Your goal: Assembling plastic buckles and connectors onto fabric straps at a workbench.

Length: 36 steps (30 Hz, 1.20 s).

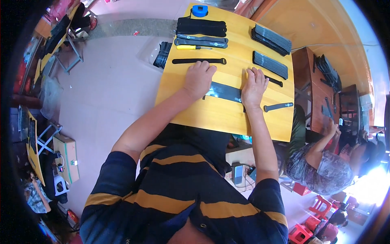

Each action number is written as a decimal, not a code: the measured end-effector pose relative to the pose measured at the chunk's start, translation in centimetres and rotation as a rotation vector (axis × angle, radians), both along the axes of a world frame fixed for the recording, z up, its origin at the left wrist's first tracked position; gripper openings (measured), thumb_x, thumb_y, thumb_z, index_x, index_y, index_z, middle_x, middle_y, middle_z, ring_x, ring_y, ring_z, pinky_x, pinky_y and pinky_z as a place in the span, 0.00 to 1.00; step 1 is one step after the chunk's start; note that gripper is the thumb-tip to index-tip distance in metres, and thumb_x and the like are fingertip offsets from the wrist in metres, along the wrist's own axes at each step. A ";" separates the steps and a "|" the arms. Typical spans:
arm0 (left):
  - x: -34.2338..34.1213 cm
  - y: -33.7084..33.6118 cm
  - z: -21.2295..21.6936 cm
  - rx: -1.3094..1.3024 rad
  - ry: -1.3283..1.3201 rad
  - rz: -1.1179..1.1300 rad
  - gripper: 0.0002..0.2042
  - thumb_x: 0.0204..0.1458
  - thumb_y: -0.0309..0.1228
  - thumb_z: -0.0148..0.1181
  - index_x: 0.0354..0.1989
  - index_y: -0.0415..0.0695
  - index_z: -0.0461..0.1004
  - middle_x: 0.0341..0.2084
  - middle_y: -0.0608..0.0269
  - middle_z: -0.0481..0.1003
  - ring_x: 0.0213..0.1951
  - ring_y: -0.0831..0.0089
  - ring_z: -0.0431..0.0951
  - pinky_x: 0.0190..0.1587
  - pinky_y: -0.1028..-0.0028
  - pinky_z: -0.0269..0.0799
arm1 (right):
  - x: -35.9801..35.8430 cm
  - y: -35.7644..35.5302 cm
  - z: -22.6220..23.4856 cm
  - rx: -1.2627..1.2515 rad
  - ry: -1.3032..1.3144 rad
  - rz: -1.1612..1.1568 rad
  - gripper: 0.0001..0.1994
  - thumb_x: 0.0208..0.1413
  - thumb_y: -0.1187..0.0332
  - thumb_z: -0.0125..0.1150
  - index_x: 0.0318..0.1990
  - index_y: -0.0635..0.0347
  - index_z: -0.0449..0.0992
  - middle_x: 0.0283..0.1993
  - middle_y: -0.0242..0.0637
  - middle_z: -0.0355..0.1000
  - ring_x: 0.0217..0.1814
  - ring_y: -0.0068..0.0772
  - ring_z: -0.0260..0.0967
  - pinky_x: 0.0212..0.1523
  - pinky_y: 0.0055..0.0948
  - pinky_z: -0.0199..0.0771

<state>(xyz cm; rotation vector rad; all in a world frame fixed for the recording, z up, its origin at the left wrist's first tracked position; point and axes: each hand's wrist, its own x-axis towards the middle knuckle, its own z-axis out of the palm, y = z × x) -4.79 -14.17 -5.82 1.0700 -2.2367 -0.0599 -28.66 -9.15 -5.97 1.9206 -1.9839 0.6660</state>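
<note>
A flat, shiny dark grey plastic sleeve (224,91) lies crosswise on the yellow table between my hands. My left hand (198,79) is over its left end, fingers curled down and pressed together. At the other end is my right hand (254,87), with bent fingers close together. What either hand pinches is hidden beneath the fingers. Just beyond my left fingers lies a black strap (195,61) with a loop at its right end. Another black strap (275,81) emerges beside my right hand. A grey strap (278,107) with a loop rests near the right edge.
Black straps (201,27), grey straps (201,41), a yellow-handled screwdriver (189,47) and a blue tape measure (199,11) occupy the far left. Stacks of packed sleeves (271,39) (270,65) stand far right. Another person (321,166) works at a brown table (321,95) to the right.
</note>
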 end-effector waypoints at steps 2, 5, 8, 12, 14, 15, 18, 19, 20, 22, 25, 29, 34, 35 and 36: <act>0.0 -0.5 1.1 -0.008 0.025 0.022 0.09 0.51 0.27 0.59 0.41 0.49 0.76 0.36 0.62 0.73 0.44 0.60 0.74 0.44 0.61 0.70 | 0.1 0.2 0.3 -0.017 -0.027 0.031 0.18 0.60 0.74 0.57 0.57 0.53 0.75 0.64 0.40 0.68 0.74 0.51 0.59 0.75 0.67 0.47; -1.3 -1.1 3.2 -0.047 0.059 -0.057 0.10 0.51 0.28 0.59 0.43 0.48 0.77 0.37 0.61 0.73 0.44 0.60 0.75 0.45 0.60 0.71 | 0.0 0.5 0.7 -0.022 -0.018 0.022 0.18 0.59 0.74 0.58 0.57 0.53 0.75 0.64 0.39 0.69 0.73 0.50 0.60 0.75 0.65 0.48; -5.3 -0.1 4.4 -0.093 0.011 -0.205 0.10 0.53 0.29 0.59 0.43 0.46 0.77 0.37 0.59 0.74 0.44 0.58 0.76 0.45 0.58 0.71 | 0.1 0.5 0.5 -0.011 -0.030 0.012 0.18 0.59 0.73 0.59 0.57 0.53 0.75 0.64 0.40 0.69 0.73 0.50 0.60 0.74 0.66 0.48; -6.1 0.0 2.1 -0.047 -0.113 -0.291 0.10 0.54 0.34 0.61 0.42 0.46 0.76 0.38 0.58 0.74 0.45 0.57 0.75 0.46 0.58 0.71 | 0.3 0.4 0.1 -0.018 -0.032 0.007 0.19 0.57 0.73 0.60 0.57 0.52 0.75 0.64 0.39 0.69 0.73 0.50 0.60 0.74 0.68 0.48; -5.5 -0.1 1.6 -0.037 -0.088 -0.263 0.11 0.54 0.36 0.63 0.42 0.46 0.76 0.37 0.58 0.73 0.45 0.57 0.74 0.45 0.58 0.69 | 0.1 0.6 0.2 -0.022 -0.036 -0.011 0.20 0.56 0.74 0.59 0.57 0.51 0.75 0.64 0.39 0.69 0.73 0.50 0.59 0.73 0.69 0.47; -5.1 -0.3 1.3 -0.029 -0.092 -0.269 0.11 0.54 0.36 0.63 0.42 0.46 0.76 0.37 0.58 0.73 0.45 0.57 0.74 0.45 0.58 0.69 | 0.0 0.6 0.2 -0.016 -0.030 -0.015 0.19 0.57 0.73 0.59 0.57 0.51 0.75 0.64 0.38 0.69 0.73 0.50 0.59 0.74 0.69 0.46; -3.7 -0.7 1.5 -0.094 -0.081 -0.332 0.10 0.54 0.35 0.61 0.42 0.46 0.76 0.37 0.59 0.71 0.43 0.59 0.72 0.45 0.59 0.67 | -0.3 0.9 0.6 -0.004 -0.017 -0.028 0.19 0.58 0.73 0.59 0.57 0.50 0.75 0.65 0.38 0.69 0.74 0.50 0.59 0.74 0.69 0.45; -3.2 -1.1 1.2 -0.091 -0.085 -0.335 0.10 0.54 0.35 0.61 0.42 0.46 0.76 0.37 0.59 0.71 0.43 0.59 0.72 0.45 0.59 0.67 | -0.2 0.7 0.5 -0.002 -0.021 -0.030 0.19 0.58 0.73 0.59 0.57 0.50 0.75 0.65 0.38 0.69 0.74 0.50 0.59 0.74 0.69 0.45; -2.7 -1.4 0.8 -0.107 -0.087 -0.292 0.08 0.54 0.34 0.60 0.40 0.47 0.76 0.36 0.61 0.72 0.42 0.61 0.72 0.43 0.60 0.67 | -0.1 0.5 0.4 -0.011 -0.015 -0.033 0.20 0.56 0.76 0.57 0.58 0.50 0.75 0.65 0.38 0.69 0.74 0.50 0.59 0.73 0.68 0.47; -2.1 -1.5 0.7 -0.131 -0.089 -0.251 0.05 0.54 0.33 0.58 0.37 0.48 0.76 0.35 0.62 0.72 0.42 0.62 0.72 0.42 0.61 0.66 | 0.0 0.3 0.4 -0.028 -0.009 -0.039 0.22 0.55 0.78 0.56 0.58 0.50 0.75 0.65 0.38 0.69 0.73 0.49 0.59 0.73 0.67 0.49; -1.5 -1.6 0.9 -0.156 -0.122 -0.226 0.06 0.52 0.29 0.56 0.38 0.48 0.75 0.35 0.62 0.71 0.41 0.62 0.72 0.41 0.61 0.65 | -0.2 0.1 0.4 -0.012 -0.011 -0.035 0.20 0.56 0.75 0.59 0.57 0.50 0.76 0.66 0.39 0.67 0.74 0.50 0.58 0.74 0.71 0.45; -0.5 -1.2 0.9 -0.081 -0.190 -0.168 0.14 0.53 0.29 0.58 0.48 0.47 0.76 0.37 0.61 0.71 0.44 0.60 0.72 0.43 0.59 0.66 | -0.3 0.2 0.3 -0.021 0.021 -0.056 0.20 0.56 0.74 0.59 0.57 0.50 0.75 0.65 0.39 0.67 0.74 0.49 0.57 0.73 0.72 0.45; -0.1 -0.8 0.6 -0.130 -0.135 -0.119 0.09 0.54 0.31 0.57 0.43 0.48 0.75 0.35 0.61 0.71 0.43 0.61 0.72 0.42 0.60 0.64 | 0.3 0.6 0.7 -0.003 0.078 -0.077 0.18 0.57 0.70 0.61 0.57 0.51 0.75 0.64 0.40 0.67 0.74 0.50 0.57 0.73 0.72 0.46; -0.1 -0.7 0.7 -0.122 -0.116 -0.119 0.09 0.54 0.32 0.58 0.43 0.48 0.75 0.35 0.61 0.71 0.43 0.61 0.72 0.42 0.60 0.64 | 0.4 0.7 0.8 -0.006 0.082 -0.074 0.18 0.57 0.69 0.61 0.57 0.51 0.75 0.64 0.40 0.67 0.74 0.50 0.57 0.73 0.72 0.46; -0.1 -0.6 0.7 -0.099 -0.120 -0.119 0.10 0.56 0.35 0.60 0.44 0.48 0.76 0.36 0.61 0.71 0.44 0.61 0.72 0.43 0.60 0.65 | 0.4 0.8 0.8 -0.008 0.099 -0.073 0.16 0.60 0.67 0.60 0.56 0.51 0.74 0.64 0.40 0.66 0.74 0.50 0.57 0.73 0.73 0.45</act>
